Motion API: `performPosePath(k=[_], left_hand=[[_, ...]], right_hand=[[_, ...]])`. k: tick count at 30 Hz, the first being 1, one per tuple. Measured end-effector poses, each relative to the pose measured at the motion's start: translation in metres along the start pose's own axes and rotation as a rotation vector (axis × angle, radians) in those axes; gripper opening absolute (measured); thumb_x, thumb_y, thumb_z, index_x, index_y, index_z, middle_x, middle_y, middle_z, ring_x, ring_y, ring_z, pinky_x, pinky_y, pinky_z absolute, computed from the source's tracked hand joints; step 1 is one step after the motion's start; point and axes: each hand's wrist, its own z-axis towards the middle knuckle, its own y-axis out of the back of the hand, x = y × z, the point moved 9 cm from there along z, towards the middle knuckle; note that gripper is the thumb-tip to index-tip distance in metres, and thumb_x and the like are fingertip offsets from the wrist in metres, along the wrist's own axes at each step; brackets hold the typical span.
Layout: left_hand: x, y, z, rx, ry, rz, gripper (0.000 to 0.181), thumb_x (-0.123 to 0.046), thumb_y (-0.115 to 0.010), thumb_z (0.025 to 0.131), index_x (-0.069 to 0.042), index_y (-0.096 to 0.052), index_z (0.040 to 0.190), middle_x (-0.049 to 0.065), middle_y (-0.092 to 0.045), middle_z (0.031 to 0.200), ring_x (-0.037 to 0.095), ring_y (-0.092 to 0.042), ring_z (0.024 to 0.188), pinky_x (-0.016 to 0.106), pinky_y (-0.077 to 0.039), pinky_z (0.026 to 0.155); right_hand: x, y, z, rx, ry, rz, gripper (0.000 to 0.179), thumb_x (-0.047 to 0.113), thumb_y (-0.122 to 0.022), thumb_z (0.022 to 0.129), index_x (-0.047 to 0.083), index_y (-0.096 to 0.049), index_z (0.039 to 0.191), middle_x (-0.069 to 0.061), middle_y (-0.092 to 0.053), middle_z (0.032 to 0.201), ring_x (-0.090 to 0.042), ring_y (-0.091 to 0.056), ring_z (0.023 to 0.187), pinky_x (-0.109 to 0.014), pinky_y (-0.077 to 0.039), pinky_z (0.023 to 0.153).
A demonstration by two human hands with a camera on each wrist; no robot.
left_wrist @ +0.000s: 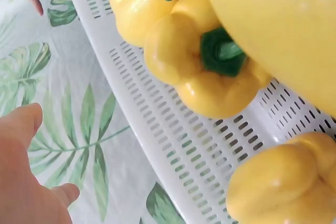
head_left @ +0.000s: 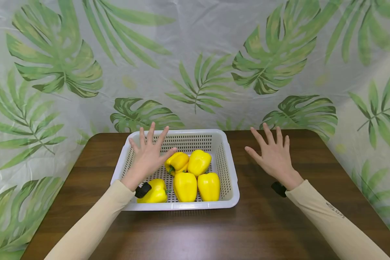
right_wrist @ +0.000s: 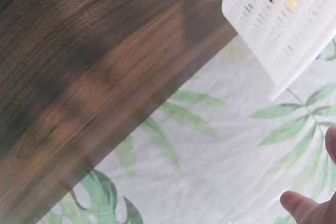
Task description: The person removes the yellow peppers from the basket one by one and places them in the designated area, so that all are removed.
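Several yellow bell peppers (head_left: 185, 187) lie in a light grey perforated plastic basket (head_left: 233, 173). Over the basket's left part my left hand (head_left: 148, 156) is held with its fingers spread, holding nothing. In the left wrist view, a bell pepper (left_wrist: 173, 51) shows its green stem, and part of my left hand (left_wrist: 26, 166) is at the lower left. To the right of the basket, above the table, my right hand (head_left: 274, 159) has its fingers spread and holds nothing. Only fingertips of that hand (right_wrist: 310, 211) appear in the right wrist view.
The basket stands on a dark brown wooden table (head_left: 195, 234), near its far edge. Behind it hangs a pale cloth (head_left: 208, 32) printed with green leaves. Each wrist bears a small black camera (head_left: 279, 189) on a band.
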Motion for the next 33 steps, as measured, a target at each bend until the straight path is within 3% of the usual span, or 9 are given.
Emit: performPosePath(k=[6, 14, 24, 28, 33], left_hand=[[0.009, 0.008, -0.006, 0.013, 0.007, -0.008, 0.078, -0.065, -0.04, 0.092, -0.029, -0.012, 0.155, 0.014, 0.009, 0.158, 0.046, 0.018, 0.137, 0.071, 0.016, 0.097], [0.023, 0.034, -0.019, 0.037, 0.001, -0.094, 0.076, -0.059, -0.044, 0.094, -0.027, -0.012, 0.155, 0.014, 0.01, 0.158, 0.051, 0.012, 0.137, 0.072, 0.01, 0.099], [0.05, 0.066, -0.034, -0.031, -0.02, -0.218, 0.073, -0.036, -0.058, 0.096, -0.014, -0.019, 0.154, 0.023, 0.0, 0.156, 0.054, -0.008, 0.136, 0.073, -0.014, 0.099], [0.066, 0.068, -0.039, -0.001, -0.012, -0.28, 0.073, -0.034, -0.058, 0.096, -0.01, -0.019, 0.153, 0.026, -0.002, 0.155, 0.051, -0.009, 0.137, 0.072, -0.021, 0.097], [0.088, 0.067, -0.044, 0.018, 0.006, -0.31, 0.074, -0.032, -0.059, 0.095, -0.007, -0.019, 0.152, 0.027, -0.008, 0.154, 0.048, -0.011, 0.138, 0.072, -0.02, 0.098]], right_hand=[[0.004, 0.003, 0.001, -0.007, 0.018, -0.002, 0.071, 0.058, -0.046, 0.094, 0.021, -0.027, 0.152, -0.018, -0.013, 0.156, -0.051, -0.004, 0.137, -0.071, -0.005, 0.103], [0.015, 0.013, 0.004, -0.024, 0.072, 0.057, 0.069, 0.054, -0.048, 0.095, 0.018, -0.029, 0.151, -0.021, -0.017, 0.154, -0.05, -0.013, 0.136, -0.067, -0.011, 0.105], [0.039, 0.022, 0.006, -0.055, 0.188, 0.302, 0.064, 0.034, -0.06, 0.095, 0.013, -0.033, 0.149, -0.021, -0.027, 0.15, -0.043, -0.031, 0.132, -0.061, -0.03, 0.101], [0.054, 0.024, 0.004, -0.023, 0.221, 0.392, 0.063, 0.033, -0.06, 0.095, 0.012, -0.033, 0.149, -0.018, -0.029, 0.15, -0.04, -0.031, 0.134, -0.06, -0.032, 0.1], [0.071, 0.026, 0.002, -0.005, 0.263, 0.463, 0.062, 0.024, -0.063, 0.094, 0.011, -0.034, 0.148, -0.016, -0.034, 0.148, -0.035, -0.032, 0.134, -0.057, -0.031, 0.103]])
